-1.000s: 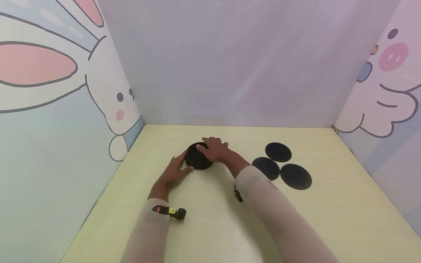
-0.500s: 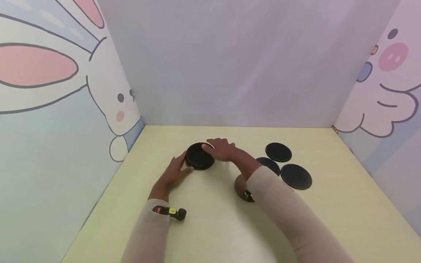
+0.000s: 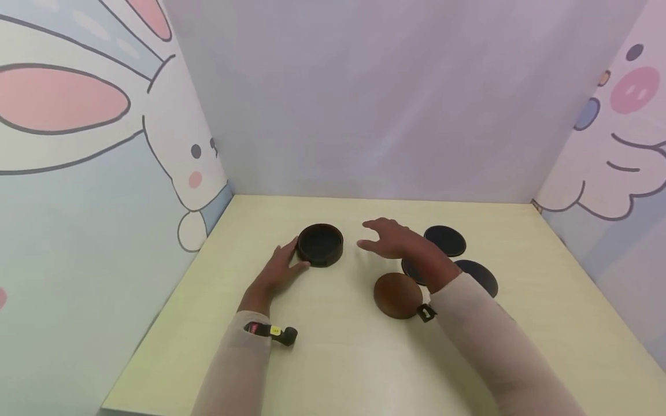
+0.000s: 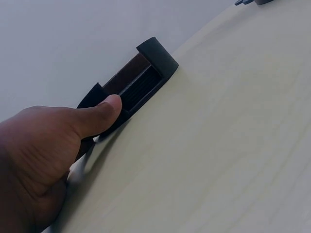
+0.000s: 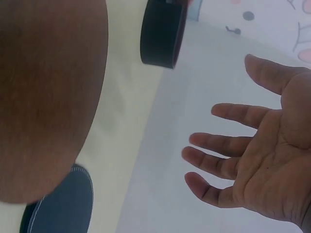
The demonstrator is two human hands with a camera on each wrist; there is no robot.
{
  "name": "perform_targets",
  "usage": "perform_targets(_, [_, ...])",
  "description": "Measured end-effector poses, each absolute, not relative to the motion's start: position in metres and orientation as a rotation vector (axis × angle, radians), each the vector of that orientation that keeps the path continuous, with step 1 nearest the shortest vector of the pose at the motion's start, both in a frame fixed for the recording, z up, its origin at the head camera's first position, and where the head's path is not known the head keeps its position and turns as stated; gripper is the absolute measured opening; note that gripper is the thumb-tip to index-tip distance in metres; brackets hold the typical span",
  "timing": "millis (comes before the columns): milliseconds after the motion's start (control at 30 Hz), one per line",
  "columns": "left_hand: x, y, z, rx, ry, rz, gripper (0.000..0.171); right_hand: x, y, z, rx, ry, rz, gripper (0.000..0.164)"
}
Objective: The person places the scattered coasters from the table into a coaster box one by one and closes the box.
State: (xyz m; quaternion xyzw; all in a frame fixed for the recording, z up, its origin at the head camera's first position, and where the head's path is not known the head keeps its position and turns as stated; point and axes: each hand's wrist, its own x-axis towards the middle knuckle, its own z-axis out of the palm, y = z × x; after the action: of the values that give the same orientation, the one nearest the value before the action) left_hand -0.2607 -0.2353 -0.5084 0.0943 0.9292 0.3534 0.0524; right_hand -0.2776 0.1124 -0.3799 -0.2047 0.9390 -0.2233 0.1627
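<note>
A round black coaster holder stands on the table left of centre, with a cut-out in its side in the left wrist view. My left hand grips its left side, thumb on the near wall; its other fingers are mostly hidden there. To the right of the holder, my right hand hovers apart from it, holding nothing, fingers spread in the right wrist view. A brown round coaster lies nearer me, below the right wrist, and looms large in the right wrist view.
Black round coasters lie on the right of the table, partly covered by the right forearm. A plain pale wall rises behind, and side walls carry cartoon drawings. Both wrists wear strapped cameras.
My right hand has left the holder and moved right, uncovering its dark inside and the brown coaster. My left hand stays at the holder; the head view has shifted slightly.
</note>
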Motion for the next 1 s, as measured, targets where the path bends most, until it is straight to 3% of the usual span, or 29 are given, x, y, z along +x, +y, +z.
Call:
perform_targets(667, [-0.259,-0.236,-0.510,0.301,2.825,1.088,0.096,-0.243,0.195,-0.381,-0.582,2.691,-0.635,0.072])
perform_targets(1000, [-0.258,-0.232,-0.506,0.280,2.817,1.084,0.095,-0.239,0.217,-0.393,-0.458,2.698,-0.628,0.088])
